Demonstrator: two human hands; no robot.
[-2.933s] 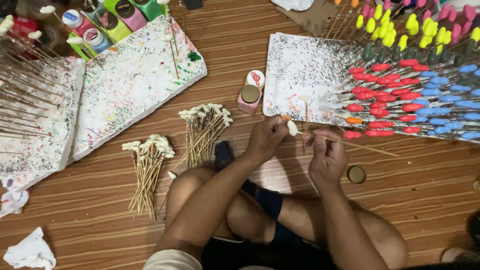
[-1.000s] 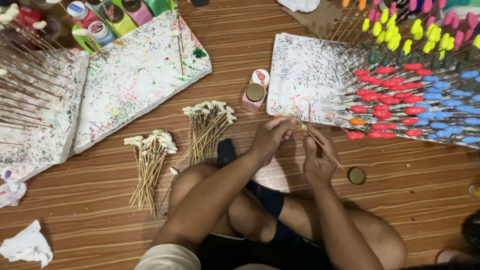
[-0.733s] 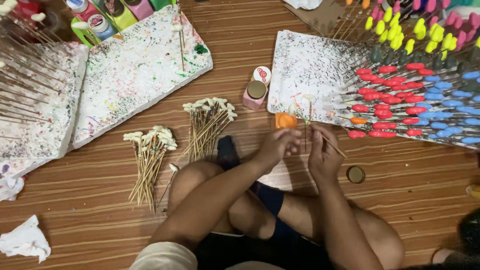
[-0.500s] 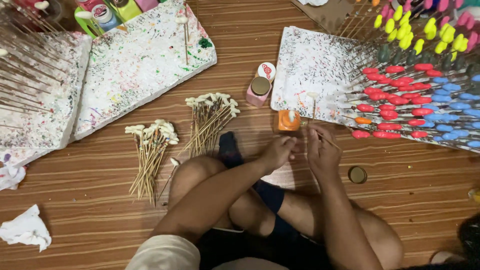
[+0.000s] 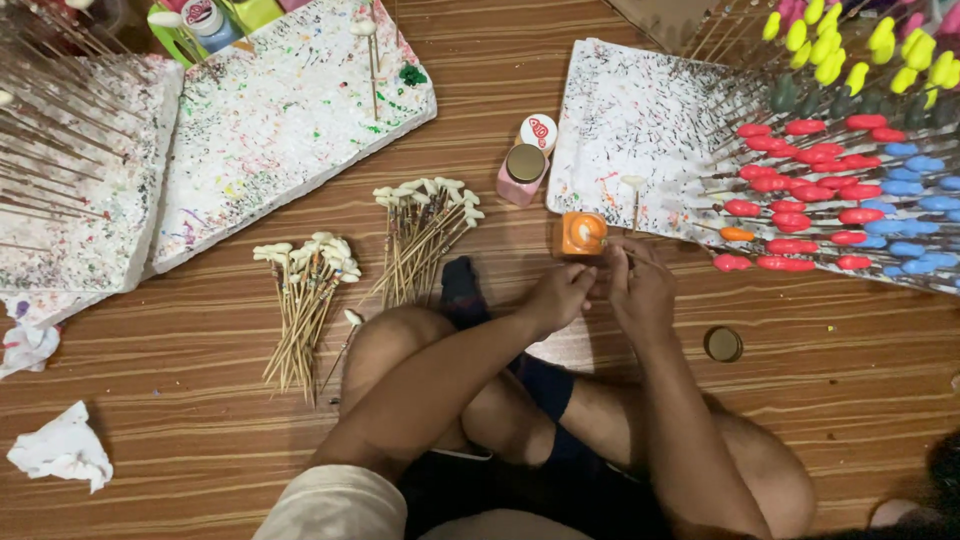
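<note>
The orange paint bottle (image 5: 581, 234) stands on the wooden floor (image 5: 200, 420), just far of the person's two hands and at the near edge of the right foam board (image 5: 640, 130). Going from the left: a crumpled tissue (image 5: 62, 450) lies near the left edge, and far of it a foam block (image 5: 70, 190) bristles with bare sticks. Beside it sits a speckled left foam board (image 5: 290, 110). On the floor near it lie two bundles of white-tipped sticks, the left bundle (image 5: 305, 300) and the right bundle (image 5: 420, 235). A pink bottle (image 5: 523, 172) with a brown cap stands far of the hands. The left hand (image 5: 562, 297) is curled, its fingers closed beside the orange bottle's base; what it pinches cannot be told. The right hand (image 5: 640, 292) touches it, clenched around a thin stick (image 5: 634, 205) whose white tip rises over the board. Right of the hands a round brown lid (image 5: 722, 344) lies on the floor. Farther right, rows of sticks with red tips (image 5: 800, 190), blue tips (image 5: 915, 190) and yellow tips (image 5: 850, 50) stand in the board.
</note>
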